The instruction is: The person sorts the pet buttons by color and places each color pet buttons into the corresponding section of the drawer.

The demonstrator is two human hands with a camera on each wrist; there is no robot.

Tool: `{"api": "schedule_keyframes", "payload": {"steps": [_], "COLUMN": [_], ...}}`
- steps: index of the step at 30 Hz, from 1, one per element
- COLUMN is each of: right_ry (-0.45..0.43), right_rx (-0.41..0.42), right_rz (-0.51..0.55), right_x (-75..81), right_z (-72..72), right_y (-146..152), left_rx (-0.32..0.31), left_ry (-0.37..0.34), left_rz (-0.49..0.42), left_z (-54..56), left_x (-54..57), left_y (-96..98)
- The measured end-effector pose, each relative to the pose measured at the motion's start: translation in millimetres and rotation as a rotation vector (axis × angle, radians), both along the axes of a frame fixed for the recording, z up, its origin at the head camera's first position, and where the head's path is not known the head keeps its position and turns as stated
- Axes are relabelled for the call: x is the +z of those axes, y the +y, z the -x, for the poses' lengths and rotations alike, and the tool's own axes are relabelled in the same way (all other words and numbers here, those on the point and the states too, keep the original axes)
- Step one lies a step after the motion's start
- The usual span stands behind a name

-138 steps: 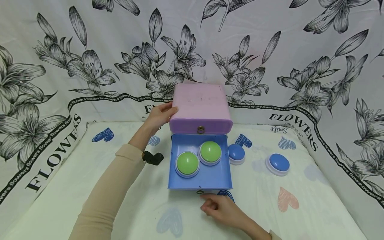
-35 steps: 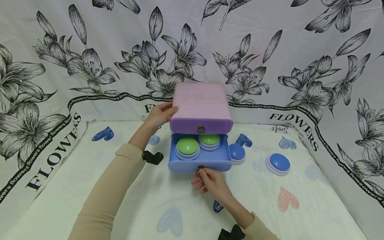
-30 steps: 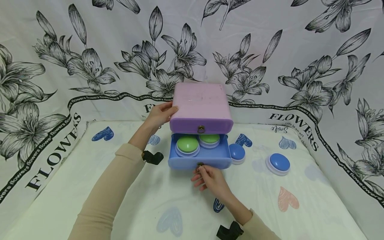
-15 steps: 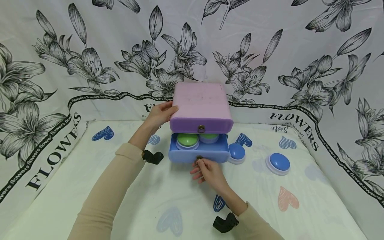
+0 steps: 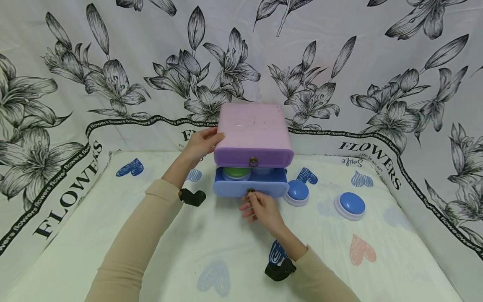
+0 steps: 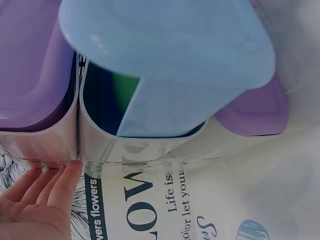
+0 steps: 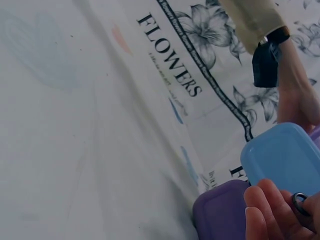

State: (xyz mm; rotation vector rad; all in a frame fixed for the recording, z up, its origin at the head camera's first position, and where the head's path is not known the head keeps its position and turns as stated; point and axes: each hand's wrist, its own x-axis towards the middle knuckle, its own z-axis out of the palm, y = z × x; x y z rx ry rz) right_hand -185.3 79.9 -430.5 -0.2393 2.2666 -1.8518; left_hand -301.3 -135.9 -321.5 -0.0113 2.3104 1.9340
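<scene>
A small drawer unit (image 5: 253, 126) with a pink top stands at the back middle. Its upper purple drawer (image 5: 230, 157) is closed, while the blue drawer (image 5: 230, 188) below sticks partway out. Inside lies a green-domed round push light or button (image 5: 237, 172); a second is mostly hidden under the upper drawer. My right hand (image 5: 266, 212) pinches the blue drawer's ring pull (image 7: 299, 204) between thumb and finger. My left hand (image 5: 201, 144) rests against the unit's left side, its fingers straight along the wall in the left wrist view. The left wrist view shows a lower purple drawer (image 6: 260, 107).
Two blue-domed round pieces of the same kind stand to the right: one (image 5: 298, 191) close beside the blue drawer, another (image 5: 351, 204) farther right. White cloth with printed hearts (image 5: 362, 250) covers the surface. A flower-printed curtain (image 5: 166, 37) hangs behind.
The blue drawer has slid inward with my right hand on its ring, and the green domes have gone farther under the upper drawer. My left hand has stayed in place.
</scene>
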Motion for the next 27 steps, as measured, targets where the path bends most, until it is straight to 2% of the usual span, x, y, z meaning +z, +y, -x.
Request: {"api": "schedule_keyframes", "payload": {"steps": [12, 27], "right_ry": [-0.011, 0.025], "right_rx": [-0.046, -0.091], "right_rz": [0.014, -0.022], "right_x": [-1.1, -0.3], "right_z": [19.6, 33.4], "right_y": [-3, -8], "left_rx": [0.005, -0.002], "left_ry": [-0.017, -0.01], "left_rz": [-0.009, -0.01], "left_z": [0.0, -1.0], "left_x": [2.0, 1.7], "left_y": [1.1, 1.0]}}
